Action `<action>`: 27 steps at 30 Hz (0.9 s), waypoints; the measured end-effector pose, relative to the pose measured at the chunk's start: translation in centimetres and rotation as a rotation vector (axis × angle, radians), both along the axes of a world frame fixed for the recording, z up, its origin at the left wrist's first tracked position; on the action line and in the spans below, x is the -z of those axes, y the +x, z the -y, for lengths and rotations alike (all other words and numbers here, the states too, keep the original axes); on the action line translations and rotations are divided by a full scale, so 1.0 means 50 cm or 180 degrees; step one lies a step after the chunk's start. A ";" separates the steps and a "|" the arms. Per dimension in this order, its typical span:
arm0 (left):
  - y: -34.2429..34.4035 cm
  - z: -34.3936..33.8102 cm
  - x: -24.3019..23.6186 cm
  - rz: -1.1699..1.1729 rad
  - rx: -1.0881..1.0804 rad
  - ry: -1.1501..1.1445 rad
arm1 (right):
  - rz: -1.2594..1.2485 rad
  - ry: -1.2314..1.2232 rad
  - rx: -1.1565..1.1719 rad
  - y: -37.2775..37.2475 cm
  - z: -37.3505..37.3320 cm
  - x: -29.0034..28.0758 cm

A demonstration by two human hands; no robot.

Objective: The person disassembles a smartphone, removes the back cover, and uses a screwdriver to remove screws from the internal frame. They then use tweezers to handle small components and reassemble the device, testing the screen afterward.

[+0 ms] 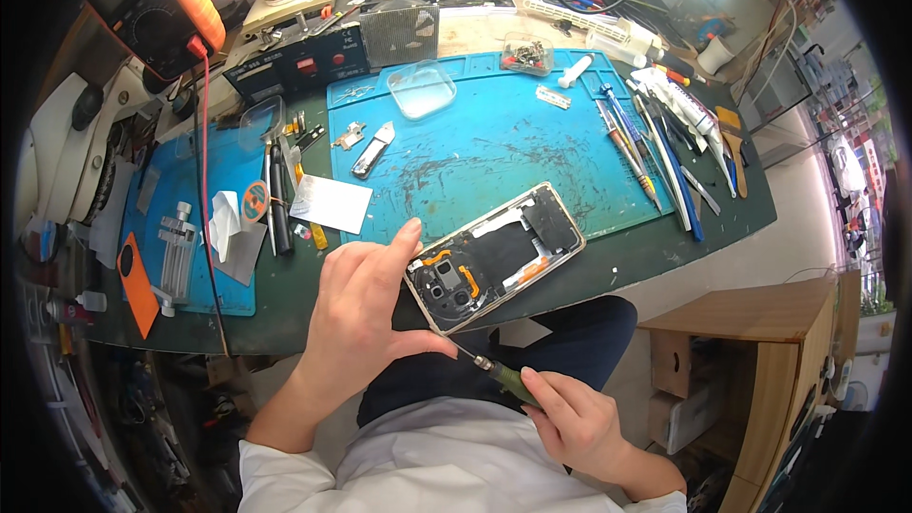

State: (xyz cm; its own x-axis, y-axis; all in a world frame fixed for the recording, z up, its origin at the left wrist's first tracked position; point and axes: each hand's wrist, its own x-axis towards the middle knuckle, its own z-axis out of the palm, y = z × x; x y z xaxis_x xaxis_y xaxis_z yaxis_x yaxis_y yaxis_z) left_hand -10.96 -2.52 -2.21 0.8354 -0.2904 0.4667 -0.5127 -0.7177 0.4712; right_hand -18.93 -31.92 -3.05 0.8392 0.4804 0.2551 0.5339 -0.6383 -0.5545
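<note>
Left hand (356,309) and right hand (584,423) at a workbench. The left holds the near-left end of an opened phone (503,252), its thumb beside the lower corner. The right grips a green-handled screwdriver (515,383), its shaft directed toward that corner; contact at the tip is unclear. Beyond the phone, a scuffed blue mat (494,147) bears a clear plastic dish (421,90), a small box of metal parts (527,55) and a white syringe (576,70). Left: a white card (334,204) and an orange-and-black meter (147,24). Right: a brush (731,138).
</note>
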 end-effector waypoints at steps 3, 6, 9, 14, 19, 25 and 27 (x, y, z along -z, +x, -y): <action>0.000 0.000 -0.002 0.0029 0.0022 0.0033 | -0.0223 0.0181 0.0119 -0.006 0.002 -0.012; -0.002 -0.001 0.000 0.0071 0.0003 -0.0022 | -0.0309 0.0201 0.0187 -0.006 0.015 -0.021; -0.004 0.008 0.000 0.0088 -0.0123 -0.0009 | -0.0312 0.0236 0.0252 -0.009 0.023 -0.027; -0.025 0.078 0.017 0.0202 -0.0548 -0.0003 | -0.0242 0.0328 0.0443 -0.018 0.051 -0.027; 0.007 0.162 0.017 0.0130 -0.0849 0.0460 | 0.0020 0.0091 0.0635 -0.006 0.088 -0.051; 0.010 0.162 0.013 -0.0042 -0.0501 0.0316 | 0.0300 -0.0554 0.0618 0.014 0.146 -0.093; 0.007 0.144 0.005 -0.0265 -0.0343 0.0031 | 0.0278 -0.0649 0.0520 0.022 0.153 -0.101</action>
